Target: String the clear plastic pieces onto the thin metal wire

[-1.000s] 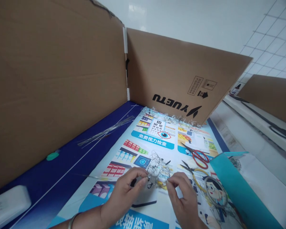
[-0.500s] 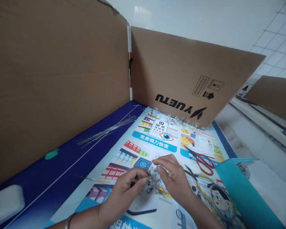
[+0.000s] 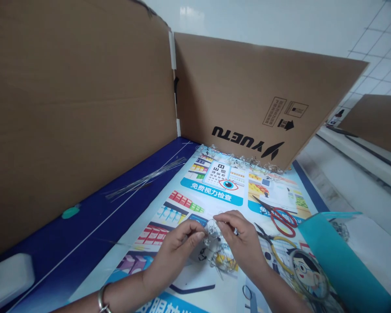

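My left hand (image 3: 172, 254) and my right hand (image 3: 243, 243) meet over a small tangle of thin silver wire with clear beads (image 3: 215, 243). Both hands pinch it with thumb and fingertips, just above a printed poster (image 3: 211, 193) that covers the table. The lower part of the wire piece hangs between my hands, with something yellow in it. A metal bangle sits on my left wrist.
Red-handled scissors (image 3: 278, 215) and yellow-handled pliers (image 3: 270, 241) lie right of my hands. A teal folder (image 3: 339, 258) stands at the right. Straight wires (image 3: 146, 178) lie on the blue cloth, left. Cardboard walls (image 3: 247, 100) fence the back and left. A white case (image 3: 6, 278) rests at bottom left.
My right hand has moved left and up from the wire piece's right side to pinch its top, close to my left hand. The wire piece has been lifted slightly.
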`<state>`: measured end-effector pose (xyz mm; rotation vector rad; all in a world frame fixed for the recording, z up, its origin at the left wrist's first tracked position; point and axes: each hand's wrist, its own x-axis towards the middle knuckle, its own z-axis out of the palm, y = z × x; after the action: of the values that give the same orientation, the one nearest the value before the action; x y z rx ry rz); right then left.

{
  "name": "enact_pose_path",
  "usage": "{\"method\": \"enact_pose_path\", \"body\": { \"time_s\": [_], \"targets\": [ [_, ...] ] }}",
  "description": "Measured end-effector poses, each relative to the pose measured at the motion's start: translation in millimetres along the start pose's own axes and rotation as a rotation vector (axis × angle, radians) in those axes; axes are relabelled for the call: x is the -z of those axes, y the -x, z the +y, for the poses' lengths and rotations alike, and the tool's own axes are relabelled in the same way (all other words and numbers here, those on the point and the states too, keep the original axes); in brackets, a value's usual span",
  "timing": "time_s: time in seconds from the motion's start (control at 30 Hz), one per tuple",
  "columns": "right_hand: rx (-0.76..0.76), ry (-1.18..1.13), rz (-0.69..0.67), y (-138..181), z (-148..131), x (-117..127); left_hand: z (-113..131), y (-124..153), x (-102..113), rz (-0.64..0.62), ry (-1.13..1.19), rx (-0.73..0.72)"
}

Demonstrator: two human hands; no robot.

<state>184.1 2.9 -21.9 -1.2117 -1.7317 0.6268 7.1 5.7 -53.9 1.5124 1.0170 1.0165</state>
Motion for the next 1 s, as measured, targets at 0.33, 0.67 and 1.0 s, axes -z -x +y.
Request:
{"method": "enact_pose_path", "body": {
  "time_s": [0.33,0.67,1.0],
  "targets": [
    [-0.035,-0.045,0.026,9,1,2,3,-3,-7,0.033,0.012,-0.046],
    [-0.052,-0.117,0.031,14,8,15,11,-17,-19,0.021,-0.041,-0.090],
    [-0.034,-0.079,-0.009,16,3,33,10,-21,-22,0.005,-0.075,-0.115]
  ]
}}
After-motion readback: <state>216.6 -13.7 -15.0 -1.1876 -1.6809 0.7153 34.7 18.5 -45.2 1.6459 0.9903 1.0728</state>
